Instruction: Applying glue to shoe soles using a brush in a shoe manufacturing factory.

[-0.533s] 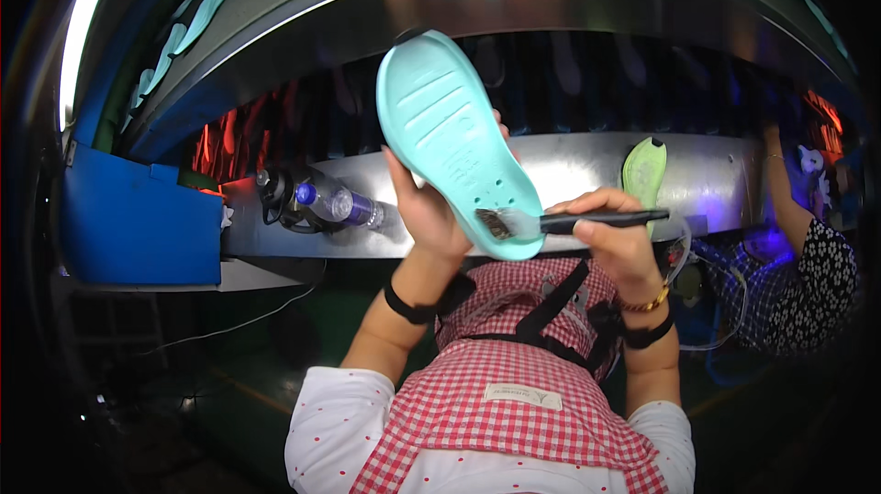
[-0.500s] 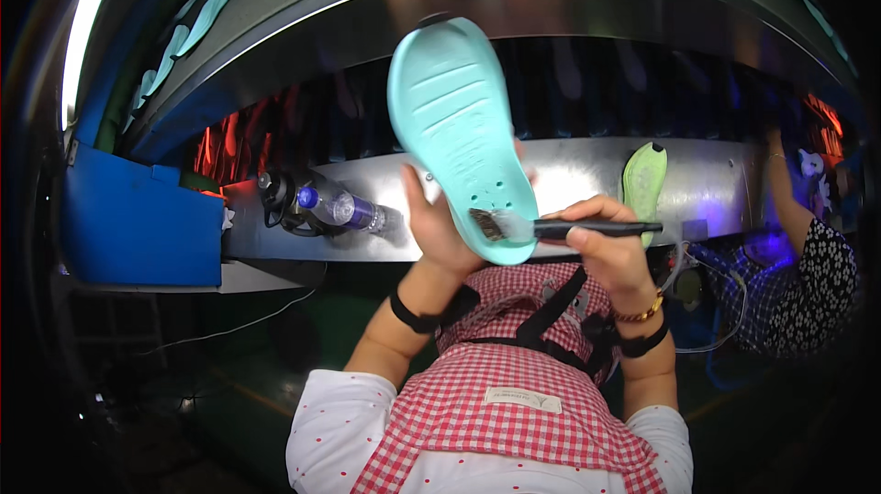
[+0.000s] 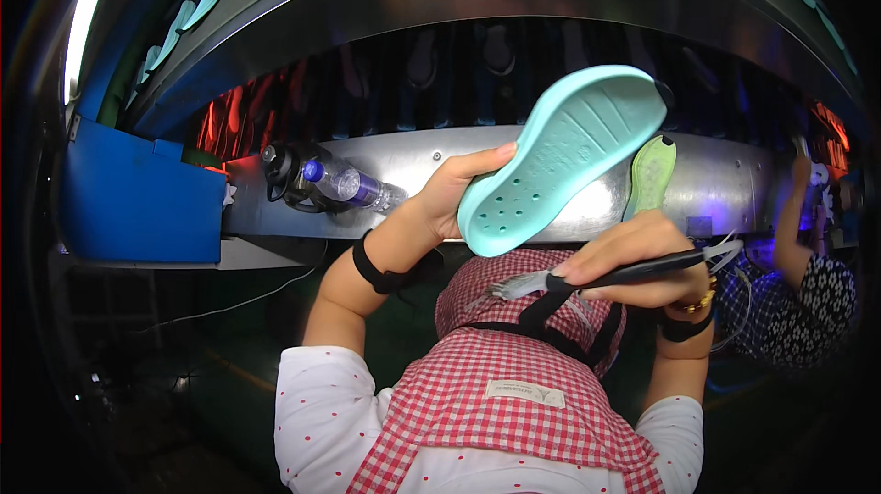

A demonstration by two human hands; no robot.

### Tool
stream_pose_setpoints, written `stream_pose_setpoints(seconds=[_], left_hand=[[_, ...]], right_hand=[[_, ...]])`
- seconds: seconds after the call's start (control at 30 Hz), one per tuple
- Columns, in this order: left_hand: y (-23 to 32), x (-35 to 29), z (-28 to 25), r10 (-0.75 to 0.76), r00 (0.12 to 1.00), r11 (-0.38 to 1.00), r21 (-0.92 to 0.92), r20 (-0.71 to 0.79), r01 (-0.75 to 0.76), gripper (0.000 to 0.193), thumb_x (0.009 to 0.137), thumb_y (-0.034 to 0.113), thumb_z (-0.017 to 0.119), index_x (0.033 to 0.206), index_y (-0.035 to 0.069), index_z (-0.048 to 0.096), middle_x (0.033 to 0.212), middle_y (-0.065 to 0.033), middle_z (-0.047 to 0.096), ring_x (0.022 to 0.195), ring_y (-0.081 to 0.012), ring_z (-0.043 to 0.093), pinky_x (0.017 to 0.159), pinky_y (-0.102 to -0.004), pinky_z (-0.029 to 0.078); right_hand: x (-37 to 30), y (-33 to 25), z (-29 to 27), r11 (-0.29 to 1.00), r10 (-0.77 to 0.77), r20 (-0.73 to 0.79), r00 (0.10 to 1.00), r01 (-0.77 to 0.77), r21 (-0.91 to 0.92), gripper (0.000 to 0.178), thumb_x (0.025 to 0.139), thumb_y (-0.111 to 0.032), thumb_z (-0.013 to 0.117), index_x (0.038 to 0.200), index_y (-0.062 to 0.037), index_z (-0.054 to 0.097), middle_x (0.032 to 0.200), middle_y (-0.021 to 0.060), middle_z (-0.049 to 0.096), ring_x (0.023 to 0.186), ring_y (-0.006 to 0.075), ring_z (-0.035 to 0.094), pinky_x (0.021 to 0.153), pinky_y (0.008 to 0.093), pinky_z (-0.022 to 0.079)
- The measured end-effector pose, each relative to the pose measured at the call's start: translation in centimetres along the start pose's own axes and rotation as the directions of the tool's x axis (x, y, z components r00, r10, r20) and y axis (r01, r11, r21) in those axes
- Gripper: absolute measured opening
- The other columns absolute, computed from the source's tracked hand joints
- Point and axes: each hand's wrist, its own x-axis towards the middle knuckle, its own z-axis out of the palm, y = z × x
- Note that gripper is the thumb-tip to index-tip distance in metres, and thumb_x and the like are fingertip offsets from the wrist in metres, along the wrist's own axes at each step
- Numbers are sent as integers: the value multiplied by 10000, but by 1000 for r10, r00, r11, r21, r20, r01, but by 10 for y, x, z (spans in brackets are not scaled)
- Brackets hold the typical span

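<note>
A turquoise shoe sole (image 3: 560,164) is held up over the metal ledge, tilted with its dark-tipped end to the upper right. Round holes and shallow grooves mark its face. My left hand (image 3: 456,184) is closed on the lower left edge, the thumb along the rim and the other fingers mostly hidden behind. In my right hand (image 3: 642,260) is a brush with a black handle (image 3: 665,266), its pale bristles (image 3: 521,286) pointing left, below the sole and apart from it. A thin clear tube runs from the handle's end. Beyond this hand, a light green sole (image 3: 652,177) lies on the ledge.
On the shiny metal ledge (image 3: 408,150), a clear bottle with a blue cap (image 3: 349,184) lies beside a black flask (image 3: 283,184). A blue box (image 3: 138,205) stands at left. Dark racks glow red at both ends. Another person's arm (image 3: 791,214) reaches in at right.
The turquoise sole has swung over, its dark-tipped end now to the right. My right hand has drawn the brush off the sole, down and to the right.
</note>
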Motion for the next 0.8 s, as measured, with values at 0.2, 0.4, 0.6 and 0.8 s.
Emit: stream_pose_setpoints(seconds=[0.2,0.4,0.6,0.8], left_hand=[[12,5,35,-140,949,746,601,-282,289,507,800,267,507,1181,-59,434,1049,-190,553,872,-226,584,761,-312,473],[21,-11,29,-139,925,767,552,-355,327,569,784,345,495,1176,-64,436,1020,-187,558,870,-206,576,736,-303,478],[34,-30,37,-54,982,749,642,-182,161,518,800,330,490,1139,-63,481,970,-144,586,826,-160,569,714,-244,448],[35,-39,37,75,984,643,762,-164,78,519,805,371,456,1083,-62,526,1012,-164,583,841,-195,586,750,-267,460]], right_hand=[[5,0,-21,990,-15,34,999,19,-136,186,662,22,654,847,11,644,885,163,635,838,249,627,748,300,496],[-4,3,-24,983,-27,-138,990,1,-182,197,703,16,632,899,5,627,909,152,632,875,258,616,768,313,490],[-14,3,-14,951,-76,-215,974,6,-311,208,663,48,653,866,11,628,903,149,634,855,250,624,747,296,503],[-17,0,-6,927,-45,-217,975,-41,-374,199,627,6,693,820,-14,645,837,105,654,776,232,630,680,282,502]])
